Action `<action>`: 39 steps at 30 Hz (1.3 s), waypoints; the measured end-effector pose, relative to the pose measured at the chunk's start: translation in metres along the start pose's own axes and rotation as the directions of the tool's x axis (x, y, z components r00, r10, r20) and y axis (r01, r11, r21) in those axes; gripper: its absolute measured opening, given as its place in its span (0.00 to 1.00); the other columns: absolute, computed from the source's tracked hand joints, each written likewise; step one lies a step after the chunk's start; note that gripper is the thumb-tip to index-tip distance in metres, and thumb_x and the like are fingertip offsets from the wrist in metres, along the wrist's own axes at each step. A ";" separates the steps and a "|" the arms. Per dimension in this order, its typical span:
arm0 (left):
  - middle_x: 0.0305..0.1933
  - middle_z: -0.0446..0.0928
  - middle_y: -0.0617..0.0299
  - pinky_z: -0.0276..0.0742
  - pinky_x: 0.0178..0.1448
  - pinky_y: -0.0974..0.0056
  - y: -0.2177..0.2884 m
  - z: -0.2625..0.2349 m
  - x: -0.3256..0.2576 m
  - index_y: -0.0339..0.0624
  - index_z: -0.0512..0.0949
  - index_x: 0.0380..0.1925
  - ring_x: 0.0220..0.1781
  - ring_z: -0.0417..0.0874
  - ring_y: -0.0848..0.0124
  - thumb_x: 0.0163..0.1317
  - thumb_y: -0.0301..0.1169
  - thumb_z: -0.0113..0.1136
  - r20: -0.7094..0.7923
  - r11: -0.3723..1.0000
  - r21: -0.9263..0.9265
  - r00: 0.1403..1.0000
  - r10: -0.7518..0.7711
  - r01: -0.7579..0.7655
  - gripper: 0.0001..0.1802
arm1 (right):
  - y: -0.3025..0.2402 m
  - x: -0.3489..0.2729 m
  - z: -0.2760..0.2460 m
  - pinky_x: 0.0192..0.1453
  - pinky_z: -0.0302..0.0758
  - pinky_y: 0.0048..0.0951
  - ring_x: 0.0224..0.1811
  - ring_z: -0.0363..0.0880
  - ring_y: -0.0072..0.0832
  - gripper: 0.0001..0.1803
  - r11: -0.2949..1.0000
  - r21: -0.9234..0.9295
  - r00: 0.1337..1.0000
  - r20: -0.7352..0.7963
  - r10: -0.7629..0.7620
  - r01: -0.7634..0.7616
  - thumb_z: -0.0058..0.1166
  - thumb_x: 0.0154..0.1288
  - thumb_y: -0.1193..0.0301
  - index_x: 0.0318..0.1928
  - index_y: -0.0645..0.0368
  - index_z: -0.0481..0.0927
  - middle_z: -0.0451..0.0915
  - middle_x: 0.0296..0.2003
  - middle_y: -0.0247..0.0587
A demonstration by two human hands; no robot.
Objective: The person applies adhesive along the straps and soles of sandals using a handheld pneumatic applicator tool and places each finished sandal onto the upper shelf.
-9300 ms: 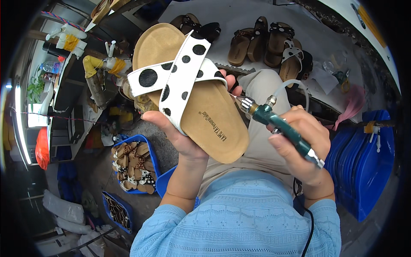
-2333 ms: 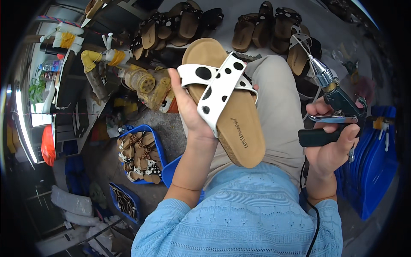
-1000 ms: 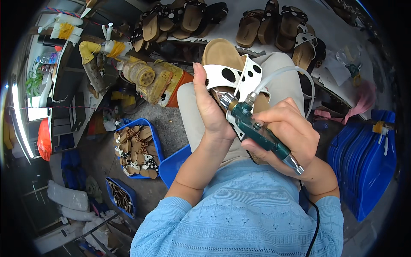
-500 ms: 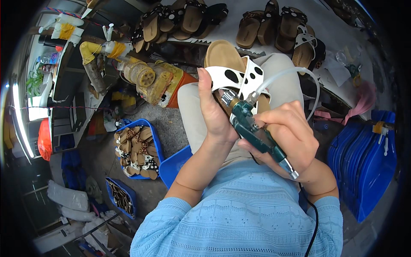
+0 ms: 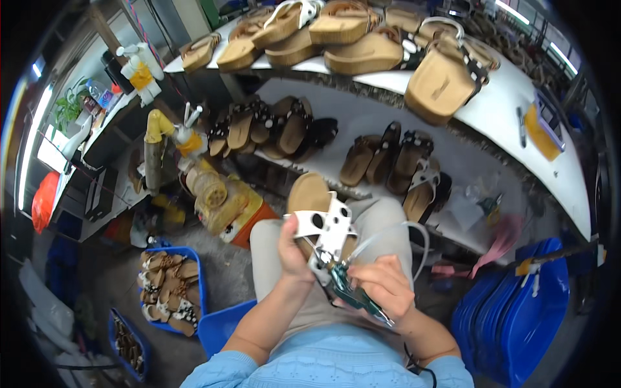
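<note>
A sandal [image 5: 318, 213] with a cork footbed and a white strap spotted with black is held over the lap, just below the middle of the frame, toe end pointing up the picture. It is gripped by the left hand [image 5: 292, 249], whose fingers are closed around its near edge beside the strap. A green hand tool [image 5: 346, 291] with a metal nose is clasped in the right hand [image 5: 386, 286], fingers wrapped fully round its body, and its tip is set against the underside of the strap where the strap meets the sole. A thin clear tube [image 5: 406, 236] loops away from the tool toward the right. The step in hand is judged to be work on the strap's joint with the sole; whether the tip is actually touching cannot be told. For the next move the sandal would need to be kept steady and the tip guided along the joint without straying onto the thumb close by. Rows of finished sandals [image 5: 284, 126] are laid on the shelf in the upper middle, and a blue crate [image 5: 169, 291] of small parts is seen at lower left.
</note>
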State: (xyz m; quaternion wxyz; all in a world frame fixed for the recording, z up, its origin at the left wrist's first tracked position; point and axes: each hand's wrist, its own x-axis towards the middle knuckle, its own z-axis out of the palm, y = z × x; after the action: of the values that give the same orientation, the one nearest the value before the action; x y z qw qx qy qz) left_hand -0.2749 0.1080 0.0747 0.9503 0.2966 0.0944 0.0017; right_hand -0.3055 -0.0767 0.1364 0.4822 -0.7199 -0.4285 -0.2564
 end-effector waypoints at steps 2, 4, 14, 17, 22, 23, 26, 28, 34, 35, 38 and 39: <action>0.61 0.77 0.39 0.79 0.61 0.34 0.020 0.001 0.007 0.34 0.65 0.70 0.58 0.81 0.37 0.65 0.63 0.47 0.055 0.995 -0.096 0.998 0.015 -0.010 0.46 | -0.001 -0.001 -0.010 0.40 0.72 0.34 0.37 0.85 0.35 0.18 1.000 0.017 1.000 0.031 0.006 -0.007 0.79 0.46 0.72 0.32 0.66 0.81 0.85 0.38 0.45; 0.61 0.77 0.39 0.80 0.61 0.38 0.029 0.003 0.006 0.34 0.64 0.70 0.58 0.82 0.40 0.63 0.63 0.52 0.143 0.968 0.109 0.967 0.209 -0.225 0.48 | -0.003 -0.005 -0.017 0.41 0.73 0.36 0.37 0.85 0.36 0.18 0.980 0.190 0.998 -0.025 0.061 -0.055 0.79 0.48 0.72 0.33 0.65 0.81 0.85 0.38 0.46; 0.70 0.66 0.51 0.62 0.76 0.61 0.060 0.040 -0.002 0.30 0.58 0.76 0.72 0.70 0.63 0.36 0.42 0.89 0.682 0.732 0.327 0.685 0.255 -0.597 0.68 | -0.017 0.015 -0.055 0.36 0.89 0.40 0.33 0.87 0.41 0.34 0.677 0.583 0.839 0.016 0.544 -0.450 0.63 0.66 0.45 0.32 0.71 0.77 0.82 0.33 0.55; 0.68 0.65 0.53 0.63 0.76 0.61 0.059 0.038 -0.004 0.30 0.59 0.75 0.71 0.71 0.64 0.34 0.45 0.89 0.699 0.687 0.339 0.661 0.274 -0.643 0.69 | -0.016 0.023 -0.058 0.36 0.80 0.35 0.31 0.84 0.38 0.25 0.727 0.547 0.886 0.062 0.459 -0.415 0.64 0.63 0.56 0.31 0.71 0.79 0.84 0.31 0.53; 0.68 0.66 0.51 0.62 0.75 0.62 0.058 0.033 -0.005 0.32 0.63 0.74 0.71 0.70 0.63 0.32 0.49 0.89 0.707 0.641 0.341 0.637 0.307 -0.688 0.69 | -0.018 0.031 -0.065 0.36 0.75 0.32 0.30 0.82 0.34 0.17 0.773 0.477 0.906 0.169 0.387 -0.419 0.67 0.53 0.66 0.32 0.73 0.83 0.86 0.31 0.53; 0.68 0.67 0.50 0.63 0.74 0.62 0.059 0.031 -0.004 0.32 0.64 0.73 0.70 0.71 0.62 0.31 0.50 0.89 0.722 0.603 0.355 0.620 0.309 -0.714 0.68 | -0.022 0.035 -0.066 0.36 0.75 0.32 0.29 0.81 0.33 0.17 0.757 0.461 0.883 0.173 0.435 -0.463 0.67 0.51 0.66 0.29 0.72 0.83 0.86 0.30 0.52; 0.66 0.69 0.49 0.66 0.72 0.61 0.060 0.030 -0.007 0.32 0.69 0.70 0.67 0.72 0.61 0.29 0.53 0.88 0.724 0.555 0.386 0.615 0.312 -0.737 0.67 | -0.021 0.039 -0.069 0.36 0.76 0.31 0.29 0.81 0.33 0.17 0.746 0.430 0.861 0.228 0.455 -0.508 0.67 0.50 0.66 0.28 0.71 0.83 0.86 0.29 0.52; 0.65 0.69 0.48 0.66 0.70 0.60 0.063 0.027 -0.007 0.31 0.70 0.69 0.66 0.72 0.60 0.28 0.54 0.88 0.762 0.468 0.392 0.565 0.316 -0.792 0.67 | -0.023 0.045 -0.070 0.34 0.74 0.30 0.28 0.80 0.32 0.17 0.737 0.420 0.848 0.233 0.476 -0.530 0.69 0.50 0.65 0.26 0.70 0.82 0.85 0.28 0.50; 0.65 0.69 0.44 0.66 0.70 0.60 0.058 0.022 -0.006 0.29 0.70 0.68 0.65 0.73 0.58 0.28 0.54 0.88 0.739 0.510 0.347 0.564 0.369 -0.787 0.66 | -0.023 0.054 -0.071 0.32 0.70 0.28 0.25 0.77 0.29 0.18 0.778 0.351 0.851 0.291 0.437 -0.520 0.73 0.47 0.63 0.24 0.67 0.81 0.85 0.27 0.46; 0.65 0.69 0.44 0.66 0.70 0.60 0.058 0.021 -0.005 0.29 0.70 0.68 0.65 0.73 0.58 0.28 0.54 0.88 0.738 0.513 0.349 0.568 0.365 -0.784 0.66 | -0.022 0.055 -0.071 0.32 0.70 0.28 0.25 0.77 0.29 0.18 0.776 0.352 0.849 0.290 0.442 -0.524 0.73 0.47 0.63 0.24 0.67 0.81 0.85 0.27 0.46; 0.66 0.68 0.43 0.66 0.71 0.59 0.060 0.016 0.002 0.29 0.71 0.67 0.65 0.73 0.57 0.31 0.50 0.88 0.768 0.471 0.343 0.531 0.357 -0.813 0.62 | -0.015 0.058 -0.071 0.31 0.69 0.29 0.24 0.76 0.29 0.19 0.742 0.364 0.823 0.326 0.466 -0.564 0.74 0.45 0.63 0.25 0.68 0.82 0.85 0.27 0.46; 0.66 0.68 0.43 0.65 0.72 0.58 0.062 0.014 0.004 0.29 0.70 0.68 0.66 0.73 0.57 0.33 0.48 0.87 0.774 0.455 0.350 0.526 0.353 -0.819 0.62 | -0.010 0.057 -0.071 0.31 0.69 0.29 0.24 0.76 0.30 0.21 0.736 0.391 0.832 0.312 0.459 -0.552 0.74 0.45 0.62 0.25 0.69 0.82 0.85 0.27 0.48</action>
State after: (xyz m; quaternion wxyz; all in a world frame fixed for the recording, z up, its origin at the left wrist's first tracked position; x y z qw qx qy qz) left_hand -0.2653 0.1511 0.1205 0.6726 0.6206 -0.3349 0.2242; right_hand -0.2825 -0.1189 0.2151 0.6477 -0.6932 -0.3091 0.0670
